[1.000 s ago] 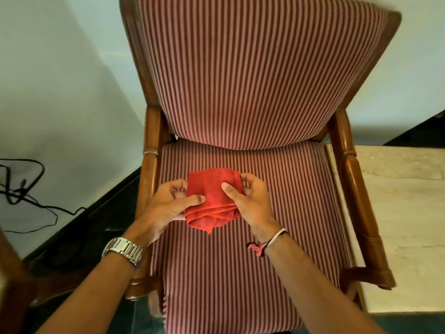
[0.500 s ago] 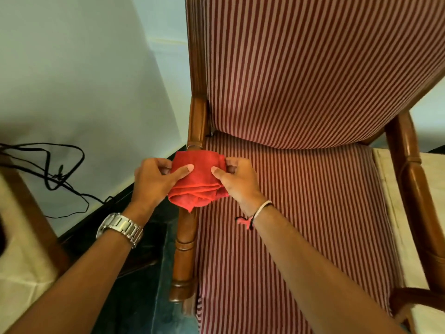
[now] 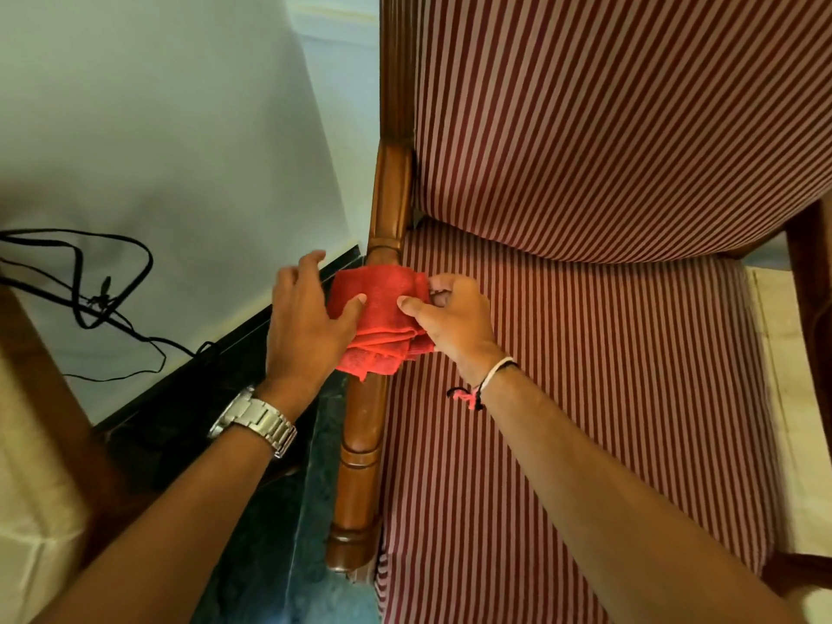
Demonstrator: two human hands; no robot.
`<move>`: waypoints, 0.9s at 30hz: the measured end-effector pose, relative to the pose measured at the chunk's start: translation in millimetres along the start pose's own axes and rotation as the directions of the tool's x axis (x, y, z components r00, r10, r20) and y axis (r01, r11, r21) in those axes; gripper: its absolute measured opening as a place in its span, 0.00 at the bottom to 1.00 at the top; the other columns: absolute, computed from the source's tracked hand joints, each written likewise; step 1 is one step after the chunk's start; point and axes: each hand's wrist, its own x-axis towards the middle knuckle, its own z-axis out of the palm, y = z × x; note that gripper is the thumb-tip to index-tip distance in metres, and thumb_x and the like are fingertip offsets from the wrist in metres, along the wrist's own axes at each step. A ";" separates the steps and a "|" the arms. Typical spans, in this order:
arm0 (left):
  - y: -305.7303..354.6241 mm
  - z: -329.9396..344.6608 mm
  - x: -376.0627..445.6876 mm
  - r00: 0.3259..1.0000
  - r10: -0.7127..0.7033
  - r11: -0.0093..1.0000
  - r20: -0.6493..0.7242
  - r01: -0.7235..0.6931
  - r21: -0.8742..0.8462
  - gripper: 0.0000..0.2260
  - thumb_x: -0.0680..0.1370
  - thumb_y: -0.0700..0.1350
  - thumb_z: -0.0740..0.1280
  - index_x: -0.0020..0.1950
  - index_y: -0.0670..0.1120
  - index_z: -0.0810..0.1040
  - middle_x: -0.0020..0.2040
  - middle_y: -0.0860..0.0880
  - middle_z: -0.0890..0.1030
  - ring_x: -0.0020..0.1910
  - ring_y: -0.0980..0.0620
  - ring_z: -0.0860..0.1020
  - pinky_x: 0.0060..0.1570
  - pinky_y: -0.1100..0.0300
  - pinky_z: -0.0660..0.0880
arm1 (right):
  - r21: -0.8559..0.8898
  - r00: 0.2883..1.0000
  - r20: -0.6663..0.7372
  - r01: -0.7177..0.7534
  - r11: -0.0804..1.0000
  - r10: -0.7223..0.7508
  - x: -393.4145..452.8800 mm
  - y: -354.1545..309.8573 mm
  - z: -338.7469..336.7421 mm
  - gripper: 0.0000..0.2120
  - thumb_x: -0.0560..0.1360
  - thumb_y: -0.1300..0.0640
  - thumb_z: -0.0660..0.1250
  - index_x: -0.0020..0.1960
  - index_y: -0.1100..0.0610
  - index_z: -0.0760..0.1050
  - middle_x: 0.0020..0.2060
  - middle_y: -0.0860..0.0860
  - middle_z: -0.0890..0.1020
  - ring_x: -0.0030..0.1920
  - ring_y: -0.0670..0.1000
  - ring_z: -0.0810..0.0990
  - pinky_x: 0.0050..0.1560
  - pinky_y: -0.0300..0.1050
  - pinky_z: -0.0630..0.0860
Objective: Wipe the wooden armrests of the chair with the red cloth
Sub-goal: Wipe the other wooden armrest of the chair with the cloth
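A folded red cloth [image 3: 380, 315] lies over the chair's left wooden armrest [image 3: 360, 443], near where it meets the backrest. My right hand [image 3: 450, 317] pinches the cloth's right side between thumb and fingers. My left hand [image 3: 306, 322] is on the cloth's left side, thumb pressed on it and fingers spread past the armrest's outer edge. The right armrest [image 3: 810, 272] shows only partly at the frame's right edge. The chair has a red-and-pink striped seat [image 3: 562, 398] and back.
A pale wall with a dark skirting [image 3: 216, 353] runs left of the chair. Black cables [image 3: 90, 286] hang against that wall. A brown wooden piece [image 3: 49, 398] crosses the lower left. Pale marble floor [image 3: 783, 398] shows at the right.
Both hands carried the cloth from over the seat leftward onto the left armrest. My left hand's fingers have spread apart. The view has swung left and closer.
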 end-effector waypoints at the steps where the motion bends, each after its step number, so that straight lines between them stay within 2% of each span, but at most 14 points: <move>1: 6.0 1.9 1.1 0.997 0.068 0.995 -0.022 -0.066 0.068 0.29 0.80 0.53 0.66 0.78 0.44 0.63 0.72 0.39 0.70 0.69 0.42 0.72 0.59 0.52 0.74 | 0.007 1.000 0.009 0.000 1.000 0.000 -0.1 -0.1 -0.8 0.10 0.75 0.58 0.75 0.54 0.60 0.81 0.50 0.59 0.86 0.51 0.58 0.87 0.51 0.61 0.85; 3: 21.9 9.0 4.0 0.992 0.128 0.976 0.008 -0.128 0.176 0.29 0.83 0.55 0.58 0.80 0.43 0.57 0.79 0.37 0.61 0.77 0.39 0.64 0.70 0.45 0.68 | 0.033 1.000 0.024 -0.002 0.999 0.002 0.6 1.6 -2.4 0.11 0.75 0.58 0.75 0.55 0.59 0.81 0.50 0.59 0.87 0.50 0.57 0.87 0.50 0.60 0.85; 6: 39.2 28.2 8.8 0.986 0.064 0.952 0.153 -0.107 0.286 0.33 0.84 0.60 0.50 0.82 0.41 0.48 0.83 0.36 0.49 0.82 0.39 0.51 0.79 0.43 0.55 | 0.003 0.995 0.080 0.056 0.998 -0.056 4.9 10.5 -7.5 0.12 0.77 0.53 0.73 0.57 0.58 0.81 0.49 0.55 0.87 0.48 0.48 0.86 0.51 0.50 0.86; 8: 41.3 40.4 9.0 0.986 0.047 0.926 0.157 -0.101 0.363 0.35 0.83 0.61 0.48 0.82 0.41 0.45 0.83 0.36 0.48 0.83 0.39 0.50 0.80 0.43 0.54 | -0.129 0.976 0.153 0.173 0.976 -0.153 8.1 24.1 -13.4 0.14 0.80 0.50 0.67 0.61 0.57 0.80 0.56 0.52 0.85 0.54 0.45 0.83 0.59 0.43 0.81; 11: 38.6 53.5 9.6 0.993 0.078 0.905 0.083 -0.105 0.411 0.34 0.83 0.61 0.48 0.83 0.42 0.46 0.83 0.37 0.49 0.83 0.39 0.50 0.80 0.45 0.53 | -0.325 0.954 0.188 0.284 0.902 -0.233 14.8 61.4 -26.1 0.20 0.85 0.46 0.55 0.67 0.56 0.76 0.65 0.55 0.78 0.67 0.52 0.75 0.73 0.52 0.71; 12: 37.1 55.9 9.9 0.993 0.087 0.903 0.075 -0.111 0.416 0.34 0.83 0.61 0.48 0.83 0.42 0.45 0.84 0.38 0.49 0.83 0.40 0.50 0.80 0.45 0.53 | -0.419 0.957 0.159 0.288 0.861 -0.243 16.9 79.4 -30.8 0.21 0.85 0.46 0.53 0.71 0.55 0.72 0.70 0.56 0.74 0.73 0.53 0.71 0.78 0.53 0.65; 14: 35.0 58.3 10.6 0.992 0.101 0.897 0.072 -0.122 0.426 0.34 0.83 0.61 0.49 0.83 0.43 0.45 0.84 0.39 0.48 0.83 0.40 0.50 0.80 0.45 0.53 | -0.677 0.968 0.097 0.233 0.698 -0.230 18.4 118.2 -41.9 0.27 0.84 0.43 0.52 0.80 0.54 0.60 0.80 0.58 0.61 0.82 0.57 0.57 0.81 0.51 0.52; 16: 33.4 60.6 12.6 0.992 0.096 0.894 0.078 -0.121 0.432 0.35 0.83 0.62 0.50 0.83 0.44 0.45 0.84 0.39 0.48 0.83 0.39 0.50 0.80 0.43 0.54 | -0.840 0.984 0.109 0.167 0.517 -0.142 17.5 157.1 -50.8 0.34 0.83 0.37 0.50 0.83 0.53 0.48 0.83 0.60 0.48 0.83 0.59 0.46 0.83 0.57 0.50; 18: 33.1 61.0 14.0 0.992 0.099 0.892 0.081 -0.125 0.434 0.35 0.82 0.63 0.50 0.83 0.46 0.44 0.84 0.39 0.47 0.82 0.38 0.50 0.80 0.42 0.54 | -0.894 0.983 0.133 0.173 0.414 -0.125 16.9 184.1 -55.3 0.38 0.81 0.33 0.46 0.83 0.51 0.41 0.83 0.61 0.42 0.83 0.60 0.41 0.82 0.61 0.48; 20: 32.6 61.7 13.9 0.991 0.105 0.892 0.083 -0.131 0.432 0.36 0.82 0.64 0.50 0.83 0.46 0.43 0.84 0.39 0.46 0.82 0.38 0.50 0.80 0.42 0.55 | -0.904 0.979 0.122 0.179 0.389 -0.165 17.9 196.9 -53.8 0.38 0.80 0.32 0.43 0.83 0.51 0.41 0.83 0.61 0.44 0.83 0.61 0.43 0.82 0.60 0.47; 24: 30.7 62.6 13.2 0.991 0.114 0.884 0.070 -0.133 0.449 0.36 0.82 0.64 0.50 0.83 0.46 0.44 0.84 0.39 0.48 0.82 0.38 0.51 0.79 0.42 0.56 | -0.905 0.969 0.063 0.157 0.395 -0.240 20.2 210.1 -46.9 0.37 0.81 0.34 0.46 0.83 0.52 0.46 0.83 0.61 0.48 0.83 0.60 0.46 0.81 0.60 0.49; 27: 27.8 64.9 13.5 0.991 0.115 0.880 0.065 -0.132 0.457 0.35 0.82 0.63 0.50 0.83 0.46 0.45 0.84 0.39 0.48 0.82 0.38 0.52 0.80 0.42 0.56 | -0.914 0.961 0.048 0.152 0.376 -0.272 23.0 219.9 -44.5 0.37 0.81 0.33 0.45 0.83 0.52 0.45 0.83 0.61 0.49 0.83 0.59 0.46 0.82 0.59 0.49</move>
